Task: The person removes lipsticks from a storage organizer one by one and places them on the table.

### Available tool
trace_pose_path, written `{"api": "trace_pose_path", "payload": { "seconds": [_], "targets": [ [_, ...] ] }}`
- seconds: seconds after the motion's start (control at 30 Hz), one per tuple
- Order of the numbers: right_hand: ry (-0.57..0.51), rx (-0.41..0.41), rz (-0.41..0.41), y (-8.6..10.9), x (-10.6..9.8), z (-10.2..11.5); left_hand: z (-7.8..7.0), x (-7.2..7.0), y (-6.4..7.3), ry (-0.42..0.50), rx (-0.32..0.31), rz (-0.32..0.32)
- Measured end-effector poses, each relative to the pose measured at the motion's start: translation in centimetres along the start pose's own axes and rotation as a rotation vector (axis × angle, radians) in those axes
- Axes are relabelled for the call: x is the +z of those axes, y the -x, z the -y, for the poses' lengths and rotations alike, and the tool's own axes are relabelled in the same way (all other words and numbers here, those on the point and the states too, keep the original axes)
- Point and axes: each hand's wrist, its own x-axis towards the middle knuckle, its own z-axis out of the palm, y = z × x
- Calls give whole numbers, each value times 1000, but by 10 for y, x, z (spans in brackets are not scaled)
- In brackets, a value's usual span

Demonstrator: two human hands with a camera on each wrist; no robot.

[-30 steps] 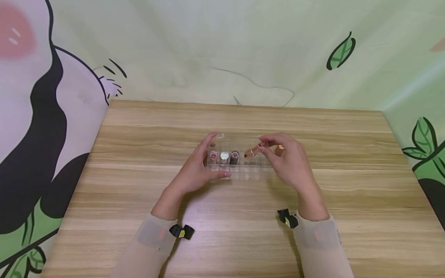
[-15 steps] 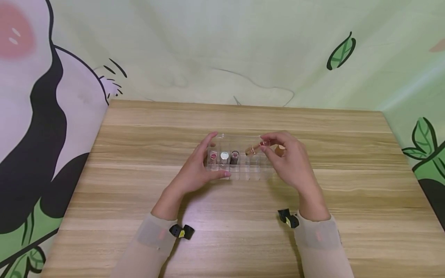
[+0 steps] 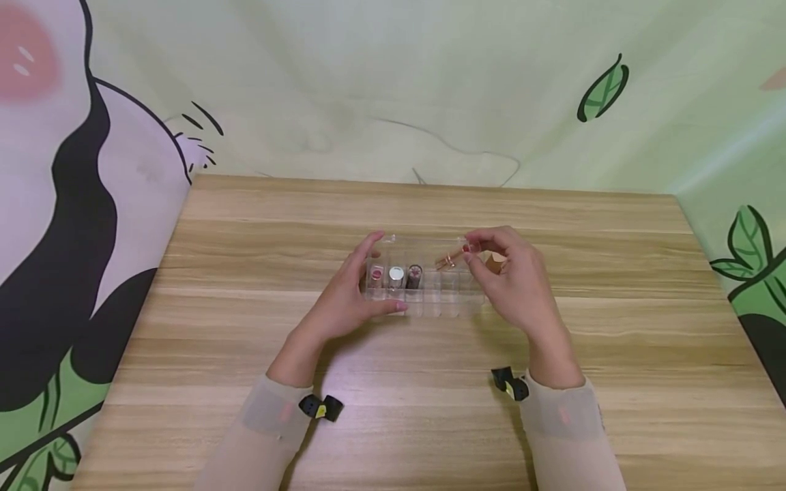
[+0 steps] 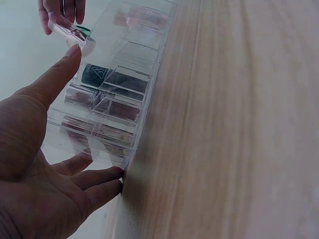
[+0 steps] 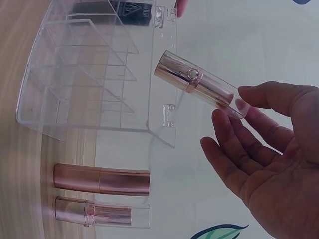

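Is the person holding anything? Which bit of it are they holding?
The right hand pinches a lipstick by the end of its see-through cap. The left hand holds the clear box across its left end.

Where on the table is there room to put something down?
Try the bare light-brown wooden table left of the left hand, right of the right hand, or between the two beige sleeves. It's crowded around the clear plastic compartment box: both hands are there, and a shiny copper tube and a clear-capped pink-gold tube stand by its right end.
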Motion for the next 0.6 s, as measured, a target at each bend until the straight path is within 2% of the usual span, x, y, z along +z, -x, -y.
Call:
{"api": "trace_pose_path", "payload": {
  "seconds": [0.2, 0.6],
  "targets": [
    [-24, 7, -17, 0, -1, 0, 0, 0, 0, 0, 2, -1],
    [-8, 0, -43, 0, -3, -3, 1, 0, 0, 3, 13, 0]
  ]
}}
